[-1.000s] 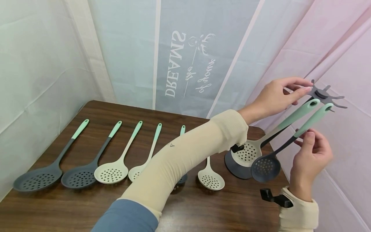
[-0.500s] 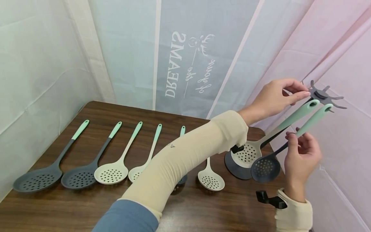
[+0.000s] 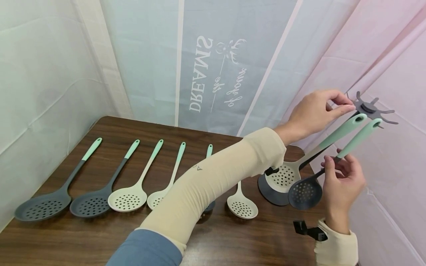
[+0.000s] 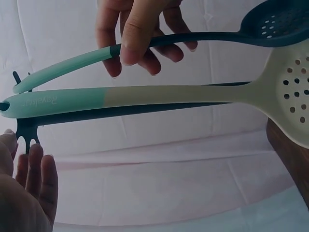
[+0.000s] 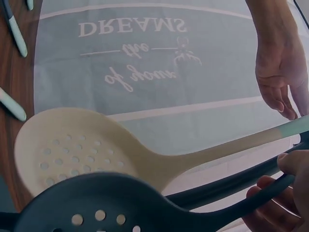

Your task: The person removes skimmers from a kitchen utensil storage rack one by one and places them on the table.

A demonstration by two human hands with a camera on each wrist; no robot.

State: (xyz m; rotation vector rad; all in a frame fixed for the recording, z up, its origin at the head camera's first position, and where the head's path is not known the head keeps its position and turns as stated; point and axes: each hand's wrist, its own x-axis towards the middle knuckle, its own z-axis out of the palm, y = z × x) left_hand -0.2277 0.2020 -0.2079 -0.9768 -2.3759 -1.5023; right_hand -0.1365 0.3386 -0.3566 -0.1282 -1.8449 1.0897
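Observation:
At the right of the head view stands a dark grey utensil rack [image 3: 368, 108] with curved hooks on top. A cream skimmer [image 3: 284, 176] with a mint handle and a small dark skimmer [image 3: 305, 193] hang from it. My left hand [image 3: 314, 110] pinches one hook at the rack's top; in the left wrist view its fingertips [image 4: 35, 153] are by the hook. My right hand [image 3: 344, 181] holds the dark skimmer's shaft just below the mint grip, thumb [image 4: 133, 41] on one side and fingers behind. The rack's post is partly hidden behind the cream skimmer.
Several skimmers lie in a row on the brown wooden table [image 3: 233, 240], including a large dark one [image 3: 43, 206] at far left and a small cream one [image 3: 242, 206] near the rack. My left forearm covers part of the row. A pink curtain [image 3: 392, 177] hangs close at right.
My right hand has moved left to the dark skimmer and now holds its shaft. My left fingertips have drawn back slightly on the rack. The hanging skimmers have barely moved.

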